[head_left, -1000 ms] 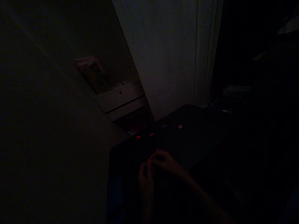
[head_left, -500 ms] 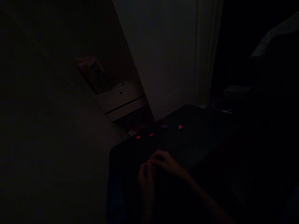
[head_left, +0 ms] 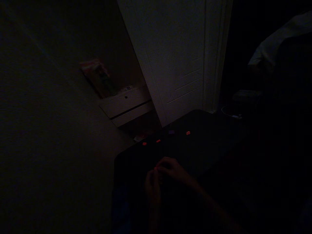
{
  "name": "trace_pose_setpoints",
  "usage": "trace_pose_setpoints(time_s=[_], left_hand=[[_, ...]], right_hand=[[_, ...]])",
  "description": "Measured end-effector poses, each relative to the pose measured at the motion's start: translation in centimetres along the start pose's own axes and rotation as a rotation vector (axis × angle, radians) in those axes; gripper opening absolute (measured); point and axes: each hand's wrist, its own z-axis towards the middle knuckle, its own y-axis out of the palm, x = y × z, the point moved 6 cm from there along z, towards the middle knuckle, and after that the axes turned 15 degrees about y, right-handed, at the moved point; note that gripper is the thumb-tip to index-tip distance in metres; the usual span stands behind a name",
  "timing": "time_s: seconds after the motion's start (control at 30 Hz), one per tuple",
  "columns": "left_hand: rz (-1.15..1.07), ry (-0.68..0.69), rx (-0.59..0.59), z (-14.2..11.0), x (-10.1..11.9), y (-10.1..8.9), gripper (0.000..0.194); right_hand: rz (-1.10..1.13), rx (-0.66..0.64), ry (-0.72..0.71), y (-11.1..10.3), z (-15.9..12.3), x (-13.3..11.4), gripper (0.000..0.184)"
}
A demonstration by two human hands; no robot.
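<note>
1. The left hand (head_left: 152, 187) points upward, partly closed, with thumb and fingertips pinching a small red piece (head_left: 155, 168) that shows at their tips.
2. The right hand (head_left: 173, 169) comes in from the side, fingers bent and thumb and forefinger closed at the tips on that same red piece. The hands meet there; the exact contact and the piece's full shape are too dark to tell.
3. The red piece is above the near part of a dark table (head_left: 195, 149), whose surface looks smooth and whose visible far corners are rounded.
4. Beyond the hands lie a roundish red lump (head_left: 144, 143), a short red bar (head_left: 158, 141) and, farther right, a lumpy red cluster (head_left: 188, 133). A dull purple block (head_left: 171, 132) lies between bar and cluster.
5. Behind stand a pale door (head_left: 170, 65) with straight grooves and a drawer unit (head_left: 129, 104) with a round dark knob. A red-and-white packet (head_left: 95, 73) sits above the drawers.
6. At right are a thin white cable (head_left: 227, 113) and another person's pale sleeve (head_left: 273, 45).
7. No writing is legible.
</note>
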Motion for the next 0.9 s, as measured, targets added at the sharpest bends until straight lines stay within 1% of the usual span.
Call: trace_pose_setpoints(time_s=[0.2,0.4,0.67,0.9], left_hand=[[-0.011,0.009,0.014,-0.05,0.18,-0.07,0.065],[0.000,0.026,-0.012,0.01,0.33,-0.03,0.065],[0.004,0.010,0.000,0.09,0.04,-0.02,0.065],[0.009,0.029,-0.004,0.08,0.21,-0.09,0.065]], right_hand=[[-0.016,-0.005,-0.062,0.07,0.09,-0.01,0.009],[-0.016,0.003,-0.038,0.04,0.13,0.01,0.008],[-0.018,0.029,-0.039,0.05,0.21,0.12,0.009],[-0.023,0.012,-0.048,0.01,0.08,0.04,0.010]])
